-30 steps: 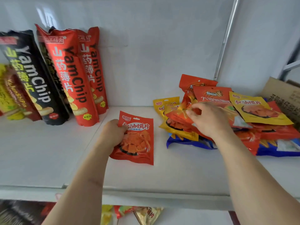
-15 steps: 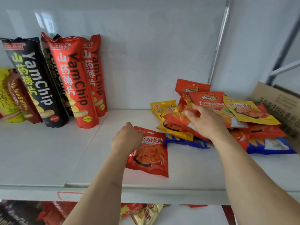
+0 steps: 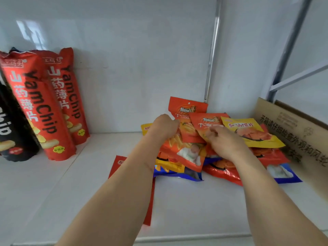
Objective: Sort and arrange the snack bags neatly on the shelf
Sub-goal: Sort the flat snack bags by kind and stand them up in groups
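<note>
Both hands are buried in a pile of snack pouches (image 3: 221,148) at the shelf's (image 3: 195,206) right — left hand (image 3: 164,127) clenched on an orange pouch (image 3: 184,150), right hand's (image 3: 224,143) grip cannot be told. One red pouch (image 3: 117,164) lies under the left forearm.

Red snack bags (image 3: 184,153), white shelf (image 3: 195,201)

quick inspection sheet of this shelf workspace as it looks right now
surface: white shelf, bare in front.
job's things: mixed pile of snack bags at right; yellow bag on top; one red bag flat under the left forearm; tall YamChip bags standing at left.
clutter: cardboard box at far right.
hands: left hand and right hand both in the pile; grips unclear.
cables: nothing seen.
surroundings: white back wall, metal frame.
</note>
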The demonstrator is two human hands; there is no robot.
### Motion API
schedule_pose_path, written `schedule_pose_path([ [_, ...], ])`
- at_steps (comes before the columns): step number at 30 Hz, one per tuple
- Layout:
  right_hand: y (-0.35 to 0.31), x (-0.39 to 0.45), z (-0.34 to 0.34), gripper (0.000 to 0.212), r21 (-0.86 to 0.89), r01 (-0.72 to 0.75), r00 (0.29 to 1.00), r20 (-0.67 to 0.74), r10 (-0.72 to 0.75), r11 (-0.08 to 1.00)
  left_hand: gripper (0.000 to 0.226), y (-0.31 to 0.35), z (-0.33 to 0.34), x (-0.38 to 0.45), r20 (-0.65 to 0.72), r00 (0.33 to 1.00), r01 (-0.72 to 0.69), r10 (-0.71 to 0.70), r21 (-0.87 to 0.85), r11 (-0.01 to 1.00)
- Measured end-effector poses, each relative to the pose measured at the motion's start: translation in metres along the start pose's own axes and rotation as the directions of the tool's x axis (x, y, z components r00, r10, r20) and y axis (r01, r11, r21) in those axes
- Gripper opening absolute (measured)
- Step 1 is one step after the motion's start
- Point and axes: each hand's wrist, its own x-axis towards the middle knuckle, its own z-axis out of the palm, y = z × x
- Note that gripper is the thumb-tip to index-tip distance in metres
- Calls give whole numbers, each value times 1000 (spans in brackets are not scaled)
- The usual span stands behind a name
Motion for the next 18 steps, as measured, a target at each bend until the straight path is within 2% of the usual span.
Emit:
schedule_pose_path([
  [3, 6, 4, 0, 45, 50, 19, 999, 31, -21, 999, 38, 14, 10, 18, 38, 995, 92, -89, -96, 991],
  [6, 7, 7, -2, 45, 130, 57, 995, 71, -67, 990, 29, 24, 19, 31, 56, 987, 159, -150, -235, 959],
  [9, 2, 11, -3, 46, 173, 96, 989, 93, -113, 980, 21, 25, 27, 40, 97, 969, 246, -227, -431, 868],
  [11, -1, 12, -4, 48, 191, 118, 984, 111, -141, 974, 24, 22, 30, 44, 139, 952, 304, -273, -517, 800],
  [16, -5, 6, 3, 46, 348, 170, 960, 153, -235, 922, 22, 22, 30, 52, 229, 944, 329, -239, -571, 752],
  [18, -6, 3, 4, 43, 414, 180, 952, 155, -264, 892, 26, 22, 34, 52, 196, 953, 302, -231, -549, 780],
])
